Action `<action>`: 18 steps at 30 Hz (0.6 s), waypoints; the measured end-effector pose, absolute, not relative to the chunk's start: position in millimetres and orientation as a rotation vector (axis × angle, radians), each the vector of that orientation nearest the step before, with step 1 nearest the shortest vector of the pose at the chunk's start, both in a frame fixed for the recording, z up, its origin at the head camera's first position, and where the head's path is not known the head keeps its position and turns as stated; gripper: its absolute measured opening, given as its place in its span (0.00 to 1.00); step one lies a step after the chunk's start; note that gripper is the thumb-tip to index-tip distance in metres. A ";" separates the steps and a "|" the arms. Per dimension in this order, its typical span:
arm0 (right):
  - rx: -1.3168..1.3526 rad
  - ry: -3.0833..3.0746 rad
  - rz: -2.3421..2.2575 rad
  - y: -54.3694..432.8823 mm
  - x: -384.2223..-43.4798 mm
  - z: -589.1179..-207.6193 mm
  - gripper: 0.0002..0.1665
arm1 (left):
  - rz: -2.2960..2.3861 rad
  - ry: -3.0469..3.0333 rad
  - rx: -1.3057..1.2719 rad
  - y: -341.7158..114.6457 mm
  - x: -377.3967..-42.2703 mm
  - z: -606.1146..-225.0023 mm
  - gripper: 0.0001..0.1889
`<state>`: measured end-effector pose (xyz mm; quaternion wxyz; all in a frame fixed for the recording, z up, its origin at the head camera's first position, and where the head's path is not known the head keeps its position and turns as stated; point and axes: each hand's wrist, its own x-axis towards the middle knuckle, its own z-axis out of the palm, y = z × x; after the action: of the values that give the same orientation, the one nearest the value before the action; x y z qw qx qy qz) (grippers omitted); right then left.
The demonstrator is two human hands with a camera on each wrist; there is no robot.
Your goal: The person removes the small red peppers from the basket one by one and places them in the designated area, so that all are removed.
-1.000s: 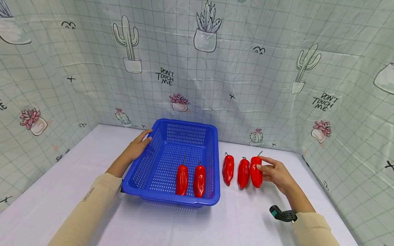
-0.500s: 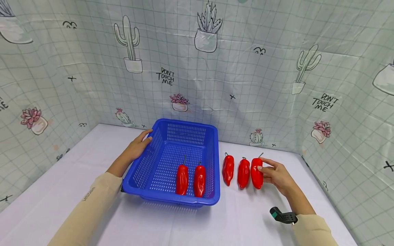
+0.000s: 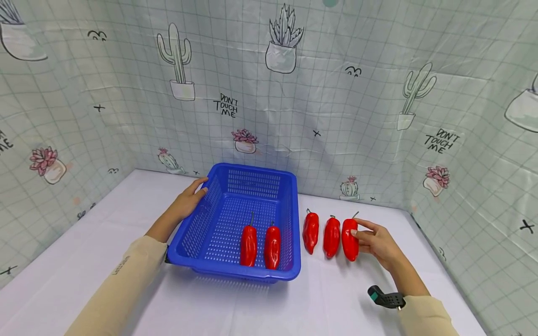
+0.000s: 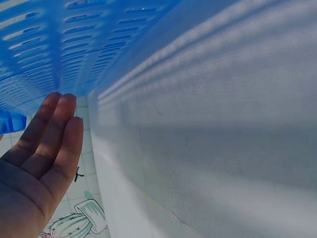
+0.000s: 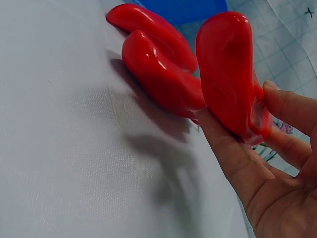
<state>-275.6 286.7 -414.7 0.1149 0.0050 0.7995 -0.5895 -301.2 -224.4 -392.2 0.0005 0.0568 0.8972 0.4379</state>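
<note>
The white table (image 3: 328, 298) occupies the lower part of the head view, and in the wrist views its surface shows a fine grain, similar to fabric. In the middle of the frame, a blue basket (image 3: 222, 219) with many small slots stands directly on it. Right of the centre, one red pepper (image 3: 311, 232) lies near the basket, and a second red pepper (image 3: 331, 238) lies further right, with a narrow gap between these two.
</note>
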 end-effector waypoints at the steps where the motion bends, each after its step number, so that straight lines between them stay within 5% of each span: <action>1: 0.009 2.340 -1.730 286.5 -275.5 -414.8 0.39 | 1.375 2.816 0.176 -224.5 -301.0 -392.4 0.28; 18: 0.014 2.320 -1.739 285.0 -275.5 -418.1 0.40 | 1.374 2.825 0.175 -226.2 -303.7 -397.2 0.28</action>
<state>-275.5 285.0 -418.1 0.1210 0.0047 0.7942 -0.5955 -303.7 -226.2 -397.2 -0.0023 0.0555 0.8979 0.4366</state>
